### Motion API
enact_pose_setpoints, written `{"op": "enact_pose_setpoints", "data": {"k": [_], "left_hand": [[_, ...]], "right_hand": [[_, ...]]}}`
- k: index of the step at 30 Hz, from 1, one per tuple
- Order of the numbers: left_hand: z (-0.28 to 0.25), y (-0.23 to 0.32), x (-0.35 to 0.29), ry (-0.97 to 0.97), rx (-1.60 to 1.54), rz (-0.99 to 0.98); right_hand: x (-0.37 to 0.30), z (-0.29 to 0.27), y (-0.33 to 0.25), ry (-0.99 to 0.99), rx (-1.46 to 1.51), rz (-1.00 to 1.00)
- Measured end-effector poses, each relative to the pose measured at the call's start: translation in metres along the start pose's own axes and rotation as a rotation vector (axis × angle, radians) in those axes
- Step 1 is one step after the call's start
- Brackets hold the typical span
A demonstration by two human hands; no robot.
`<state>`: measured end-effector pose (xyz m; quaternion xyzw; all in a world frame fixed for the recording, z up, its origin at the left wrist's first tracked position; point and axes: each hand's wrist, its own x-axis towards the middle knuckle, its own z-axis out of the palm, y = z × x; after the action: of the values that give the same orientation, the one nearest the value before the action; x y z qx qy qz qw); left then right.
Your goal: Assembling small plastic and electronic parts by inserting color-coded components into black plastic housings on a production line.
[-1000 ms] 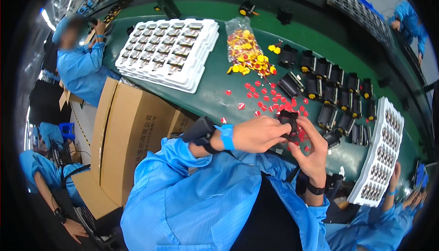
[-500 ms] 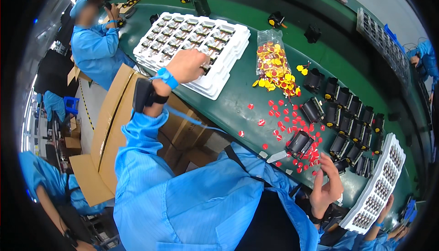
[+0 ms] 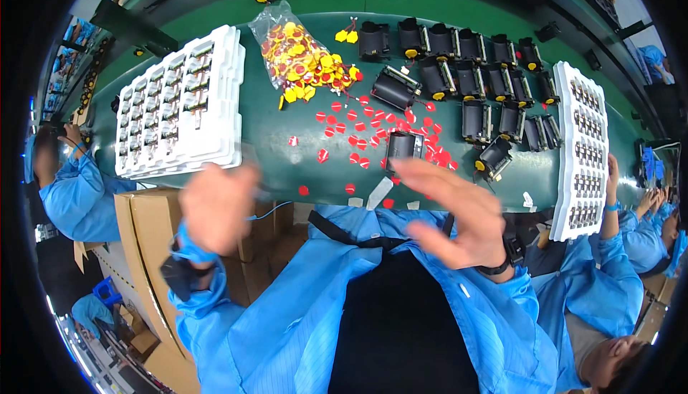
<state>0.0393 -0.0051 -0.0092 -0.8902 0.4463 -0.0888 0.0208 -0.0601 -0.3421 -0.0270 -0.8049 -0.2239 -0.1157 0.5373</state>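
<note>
My left hand (image 3: 217,206) is smeared by motion, just off the near corner of the white tray (image 3: 233,107) that holds rows of small metal-and-circuit parts; whether it holds one is unclear. My right hand (image 3: 459,215) is open, thumb and fingers apart, at the table's near edge. Its fingertips are by a black plastic housing (image 3: 403,152), touching or just in front of it. Red round stickers (image 3: 355,125) lie scattered around that housing. A second black housing (image 3: 394,89) lies tilted farther back.
A clear bag (image 3: 283,43) spills yellow and red discs with wires onto the green table (image 3: 287,179). Several black housings (image 3: 469,78) stand in rows at the right, beside another white tray (image 3: 562,150). Cardboard boxes (image 3: 147,229) stand at the left. Co-workers in blue sit on both sides.
My left hand has left the inside of the left tray and come back toward me. The right hand has moved up to the near black housing. The head view has turned right.
</note>
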Motion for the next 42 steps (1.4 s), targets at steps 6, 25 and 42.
{"op": "enact_pose_setpoints", "data": {"k": [6,25,42], "left_hand": [[0.026,0.094,0.076,0.527,-0.365,0.700],[0.067,0.107,0.138,-0.211,-0.578,0.051],[0.034,0.120,0.137,-0.030,-0.485,0.091]], "right_hand": [[-0.013,0.010,0.008,-0.230,0.058,-0.141],[-0.038,-0.025,0.044,0.234,0.045,0.214],[-0.020,-0.044,0.016,-0.066,-0.386,0.027]]}}
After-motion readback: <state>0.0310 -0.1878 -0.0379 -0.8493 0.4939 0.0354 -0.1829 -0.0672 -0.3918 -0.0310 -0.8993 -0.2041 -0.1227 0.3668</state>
